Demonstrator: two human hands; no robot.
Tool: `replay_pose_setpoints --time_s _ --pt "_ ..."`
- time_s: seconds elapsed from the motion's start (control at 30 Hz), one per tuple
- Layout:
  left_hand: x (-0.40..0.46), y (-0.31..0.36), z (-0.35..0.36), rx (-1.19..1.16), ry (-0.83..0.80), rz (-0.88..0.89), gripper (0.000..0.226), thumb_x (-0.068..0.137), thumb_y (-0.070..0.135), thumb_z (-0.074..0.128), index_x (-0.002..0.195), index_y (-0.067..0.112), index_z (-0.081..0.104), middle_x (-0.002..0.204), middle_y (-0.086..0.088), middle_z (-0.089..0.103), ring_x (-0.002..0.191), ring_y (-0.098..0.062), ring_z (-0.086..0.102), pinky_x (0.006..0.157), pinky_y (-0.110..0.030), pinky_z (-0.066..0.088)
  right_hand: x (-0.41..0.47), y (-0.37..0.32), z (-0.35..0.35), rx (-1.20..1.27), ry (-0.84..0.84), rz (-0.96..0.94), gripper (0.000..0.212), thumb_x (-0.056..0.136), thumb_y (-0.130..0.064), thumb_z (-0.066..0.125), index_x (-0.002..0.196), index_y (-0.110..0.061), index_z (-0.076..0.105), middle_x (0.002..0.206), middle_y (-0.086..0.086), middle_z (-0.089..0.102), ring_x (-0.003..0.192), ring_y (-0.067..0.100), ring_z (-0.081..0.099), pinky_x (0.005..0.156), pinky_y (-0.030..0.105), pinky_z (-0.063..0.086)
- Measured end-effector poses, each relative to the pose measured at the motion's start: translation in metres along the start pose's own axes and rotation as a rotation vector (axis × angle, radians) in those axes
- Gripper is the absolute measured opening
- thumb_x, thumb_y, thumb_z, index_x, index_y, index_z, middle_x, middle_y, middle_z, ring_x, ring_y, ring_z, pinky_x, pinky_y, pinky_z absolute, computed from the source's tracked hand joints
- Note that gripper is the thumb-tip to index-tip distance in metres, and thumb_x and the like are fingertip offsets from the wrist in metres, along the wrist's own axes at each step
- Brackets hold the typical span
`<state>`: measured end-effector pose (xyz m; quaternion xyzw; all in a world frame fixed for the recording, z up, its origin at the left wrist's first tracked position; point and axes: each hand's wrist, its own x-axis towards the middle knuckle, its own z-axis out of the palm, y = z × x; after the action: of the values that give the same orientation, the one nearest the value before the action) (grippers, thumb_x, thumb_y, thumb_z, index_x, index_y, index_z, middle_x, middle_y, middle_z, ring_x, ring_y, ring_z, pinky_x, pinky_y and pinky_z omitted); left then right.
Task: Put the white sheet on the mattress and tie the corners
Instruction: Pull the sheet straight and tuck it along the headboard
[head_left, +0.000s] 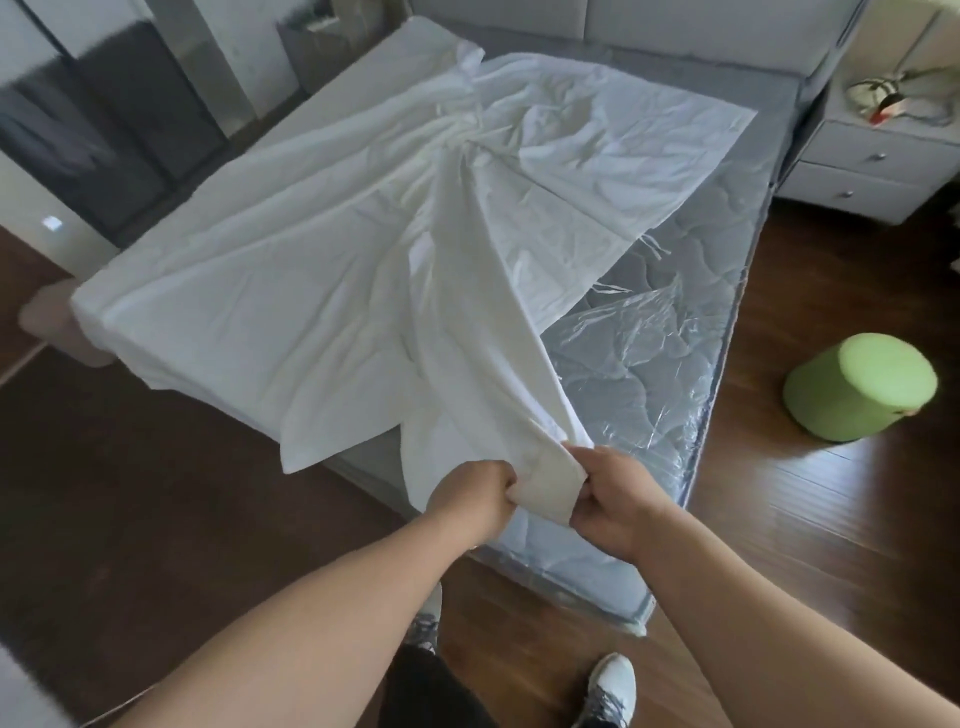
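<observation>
Gathered the white sheet at the mattress foot.
Lay rumpled across the mattress, right side uncovered. Gripped by left hand and right hand, both fisted on one bunched fold. Probably light, limp; best taken at corners with ties.

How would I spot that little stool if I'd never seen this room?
Find the mattress, part-covered by the white sheet. On the wooden floor to its right stands the stool: a squat, round, lime-green drum, the only bright thing beside the pale drawers.
</observation>
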<state>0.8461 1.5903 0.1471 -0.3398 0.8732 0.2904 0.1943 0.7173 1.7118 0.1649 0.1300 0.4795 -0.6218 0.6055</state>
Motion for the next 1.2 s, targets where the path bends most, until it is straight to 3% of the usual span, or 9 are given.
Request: replay_pose_setpoints --time_s 0.07,0.13,0.3,0.5,0.63,0.77,0.9,1.07,1.2 --pt "-0.009 0.012 0.016 0.039 -0.002 -0.008 0.015 0.091 0.026 0.054 0.078 0.019 0.056 0.090 -0.009 0.069 0.085 -0.032 0.063 0.063 -0.032 0.040 -0.007 -0.004 -0.023 -0.119 0.134 -0.036 0.020 0.097 -0.009 0.064 0.114 0.001 0.061 0.072 0.014 0.063 0.064 0.025 0.060 0.091 0.055 0.056" --pt "-0.023 0.028 0.037 0.071 -0.034 -0.029 0.011 0.087 0.027 0.058 0.079 0.019 0.057 0.087 -0.006 0.067 0.090 -0.032 0.067 0.064 -0.030 0.042 -0.019 -0.001 -0.050 -0.250 0.174 -0.009 0.024 0.101 -0.024 0.063 0.120 -0.010 0.066 0.093 0.009 0.077 0.085 0.026 0.074 0.093 0.053 0.057" --pt "-0.028 0.059 0.070 0.093 -0.058 0.020 0.025 0.100 0.031 0.056 0.115 0.015 0.068 0.109 -0.008 0.069 0.102 -0.033 0.067 0.078 -0.034 0.049 -0.035 0.013 -0.088 -0.686 0.139 0.085 0.028 0.093 -0.029 0.073 0.117 -0.017 0.068 0.108 0.007 0.077 0.102 0.028 0.074 0.088 0.045 0.061" --pt "-0.027 0.090 0.104 0.146 -0.181 0.137 0.015 0.096 0.019 0.057 0.105 0.011 0.068 0.103 -0.012 0.070 0.088 -0.031 0.062 0.070 -0.033 0.043 -0.037 0.050 -0.136 -0.862 0.391 0.040 0.020 0.082 -0.027 0.061 0.097 -0.017 0.070 0.085 0.010 0.078 0.084 0.034 0.075 0.074 0.054 0.063" --pt "-0.038 0.104 0.136 0.158 -0.257 0.159 0.011 0.097 0.024 0.058 0.098 0.014 0.063 0.098 -0.011 0.068 0.090 -0.033 0.064 0.068 -0.034 0.045 -0.054 0.065 -0.167 -0.973 0.452 0.064 0.015 0.097 -0.024 0.056 0.097 -0.014 0.067 0.088 0.010 0.075 0.081 0.032 0.073 0.062 0.038 0.057" --pt "-0.038 0.124 0.164 0.206 -0.344 0.157 0.017 0.099 0.027 0.058 0.100 0.011 0.064 0.089 -0.009 0.063 0.083 -0.032 0.063 0.064 -0.036 0.045 -0.061 0.059 -0.199 -1.190 0.409 0.093 0.016 0.095 -0.030 0.055 0.099 -0.017 0.063 0.091 0.003 0.071 0.078 0.020 0.065 0.063 0.030 0.047" --pt "-0.036 0.166 0.179 0.230 -0.385 0.114 0.013 0.099 0.023 0.059 0.090 0.012 0.059 0.080 -0.006 0.058 0.077 -0.029 0.059 0.063 -0.035 0.044 -0.074 0.041 -0.238 -1.127 0.309 0.166 0.015 0.096 -0.025 0.053 0.101 -0.015 0.063 0.095 0.007 0.072 0.084 0.023 0.071 0.069 0.040 0.064" --pt "-0.036 0.235 0.196 0.235 -0.404 0.010 0.019 0.092 0.012 0.060 0.074 0.015 0.055 0.070 -0.005 0.054 0.060 -0.022 0.051 0.051 -0.031 0.037 -0.105 -0.003 -0.297 -1.102 0.106 0.289 0.013 0.100 -0.020 0.051 0.107 -0.015 0.061 0.089 0.008 0.075 0.075 0.020 0.071 0.075 0.038 0.065" --pt "-0.042 0.295 0.219 0.225 -0.406 -0.022 0.006 0.094 0.014 0.060 0.088 0.013 0.058 0.073 -0.002 0.052 0.075 -0.029 0.059 0.061 -0.033 0.043 -0.128 -0.045 -0.352 -1.165 -0.015 0.346 0.016 0.097 -0.021 0.055 0.112 -0.020 0.060 0.089 0.001 0.079 0.078 0.017 0.077 0.071 0.030 0.060"
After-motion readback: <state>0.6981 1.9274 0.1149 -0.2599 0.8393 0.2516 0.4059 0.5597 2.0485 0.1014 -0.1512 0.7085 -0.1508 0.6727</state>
